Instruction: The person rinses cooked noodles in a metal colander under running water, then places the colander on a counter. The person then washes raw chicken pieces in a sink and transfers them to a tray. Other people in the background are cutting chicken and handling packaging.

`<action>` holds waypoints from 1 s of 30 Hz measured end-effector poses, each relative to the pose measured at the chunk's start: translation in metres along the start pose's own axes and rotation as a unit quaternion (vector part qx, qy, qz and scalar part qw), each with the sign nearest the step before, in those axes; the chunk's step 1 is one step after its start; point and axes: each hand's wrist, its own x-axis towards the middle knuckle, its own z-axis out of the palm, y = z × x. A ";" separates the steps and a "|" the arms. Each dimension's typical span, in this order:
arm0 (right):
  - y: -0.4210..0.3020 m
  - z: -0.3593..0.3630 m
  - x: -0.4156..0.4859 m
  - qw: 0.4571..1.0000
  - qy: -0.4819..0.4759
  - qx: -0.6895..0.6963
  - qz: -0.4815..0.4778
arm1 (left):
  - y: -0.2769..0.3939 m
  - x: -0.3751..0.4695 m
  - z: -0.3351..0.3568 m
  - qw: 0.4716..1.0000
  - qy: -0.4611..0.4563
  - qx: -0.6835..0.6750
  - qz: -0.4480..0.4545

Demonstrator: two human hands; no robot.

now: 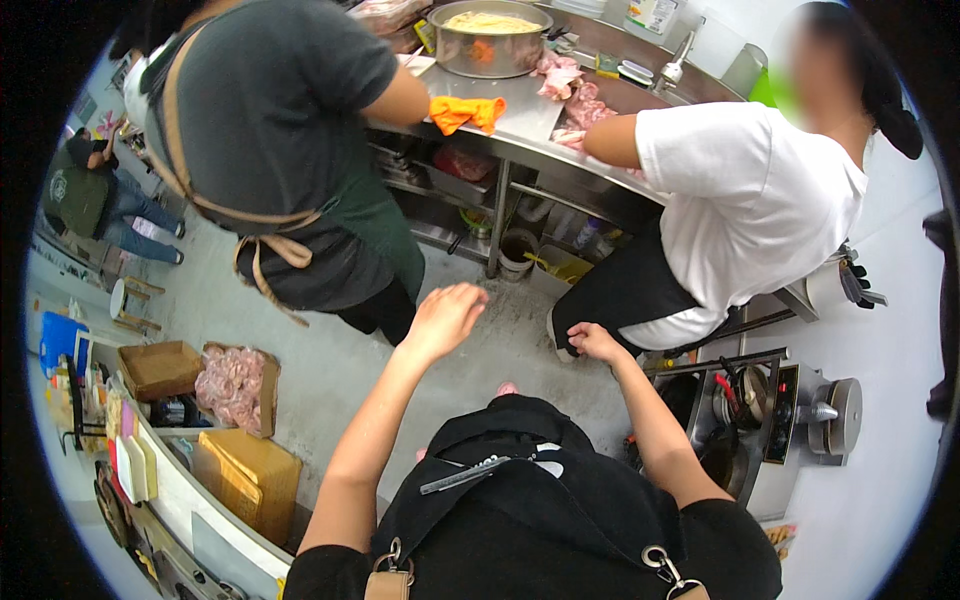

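My left hand (448, 319) is held out over the floor, empty, its fingers loosely bent. My right hand (595, 341) is also empty, with its fingers half curled, close to the dark trousers of a person in a white shirt (720, 172). Below my hands is the black apron (525, 510) I wear, with a grey pen-like item (465, 475) clipped at its front. Before me stands a steel sink counter (517, 105). On it are a large steel pot (487, 52) with pale contents, pieces of raw meat (589, 109) and an orange cloth or glove (466, 114).
A person in a dark apron (277, 127) works at the counter's left. Cardboard boxes (251, 480) and a bag of raw meat (236, 386) are at left. Pans (746, 397) and a cooking appliance (795, 427) stand at right. A bucket (517, 255) sits beneath the counter.
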 end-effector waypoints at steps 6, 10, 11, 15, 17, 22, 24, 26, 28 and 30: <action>-0.145 -0.040 0.009 0.932 0.112 0.015 -0.346 | 0.027 0.108 -0.007 0.999 0.015 -0.032 -0.031; -0.256 -0.081 0.020 0.875 0.222 0.100 -0.418 | 0.007 0.152 -0.013 0.994 0.005 -0.039 -0.105; -0.277 -0.089 0.032 0.843 0.264 0.121 -0.453 | 0.000 0.163 -0.014 0.992 0.005 -0.042 -0.122; -0.354 -0.105 0.092 0.786 0.340 0.195 -0.478 | -0.040 0.204 -0.006 0.966 0.052 -0.216 -0.133; -0.378 -0.110 0.139 0.771 0.359 0.223 -0.476 | -0.056 0.229 -0.003 0.948 0.072 -0.277 -0.137; -0.354 -0.177 0.303 0.705 0.565 0.207 -0.376 | -0.094 0.289 -0.006 0.985 0.033 -0.137 -0.104; -0.312 -0.228 0.345 0.684 0.571 0.330 -0.313 | -0.109 0.303 -0.012 0.988 0.020 -0.129 -0.084; -0.298 -0.275 0.334 0.569 0.779 0.106 -0.242 | -0.126 0.303 -0.020 0.987 0.030 -0.127 -0.091; -0.265 -0.344 0.312 0.511 0.827 0.114 -0.204 | -0.143 0.313 -0.021 0.988 0.023 -0.134 -0.070; -0.261 -0.387 0.295 0.423 0.896 0.048 -0.127 | -0.148 0.316 -0.020 0.986 0.097 -0.108 -0.085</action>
